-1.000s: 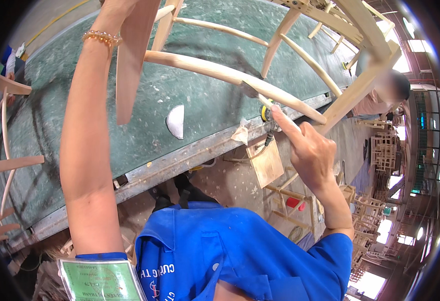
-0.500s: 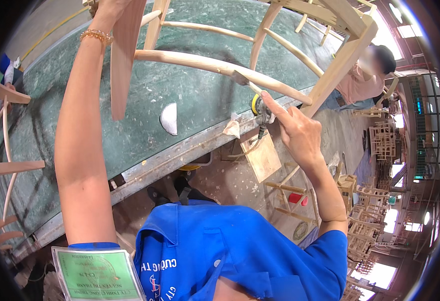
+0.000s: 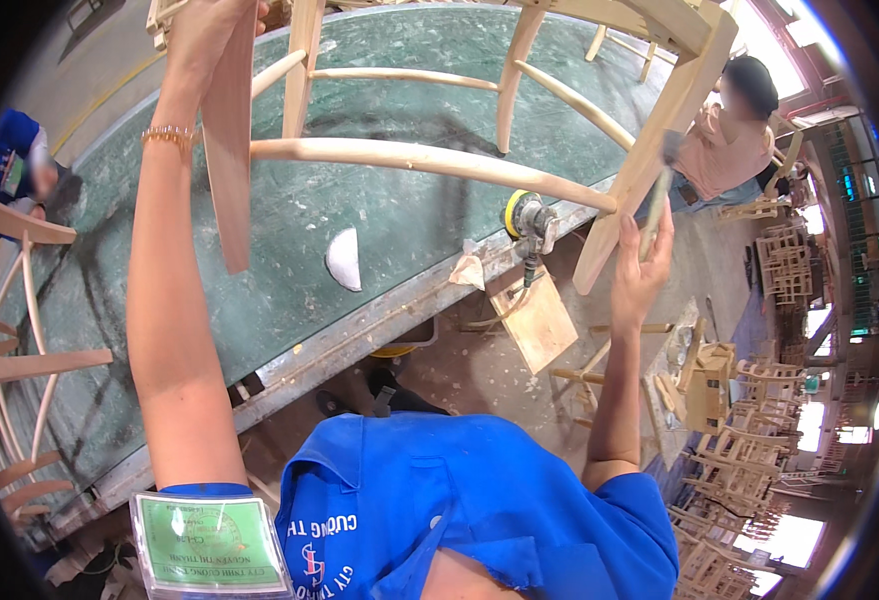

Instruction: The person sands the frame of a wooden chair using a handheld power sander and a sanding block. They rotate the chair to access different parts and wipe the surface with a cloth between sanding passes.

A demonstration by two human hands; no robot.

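Nearest to the camera is the person's blue shirt (image 3: 479, 510) with a green badge (image 3: 209, 543) at the left shoulder. Both bare arms rise from it toward a wooden chair frame (image 3: 429, 160) that stands over a long green workbench (image 3: 289, 250).

The right hand (image 3: 641, 265) is raised at the right side, beside the frame's thick leg (image 3: 659, 140). Its fingers are closed around a thin stick-like tool (image 3: 656, 205), which points up and a little right and ends against the leg. What kind of tool it is I cannot tell. The leg runs slanted, from lower left to upper right.

The left hand (image 3: 207, 30), with a gold bracelet (image 3: 167, 133) on the wrist, is closed on the top of a flat wooden slat (image 3: 229, 150) of the frame. The slat hangs almost vertical, its free end pointing down to the bench. A long round rail (image 3: 439, 165) goes from this slat to the right leg, with its long axis nearly horizontal and falling slightly to the right.

On the bench lie a white half-round piece (image 3: 343, 258) and, near the edge, a yellow sander (image 3: 525, 222). Farther away, another person in a pink top (image 3: 724, 150) is beyond the bench, and stacks of chair frames (image 3: 749, 420) stand at the right.
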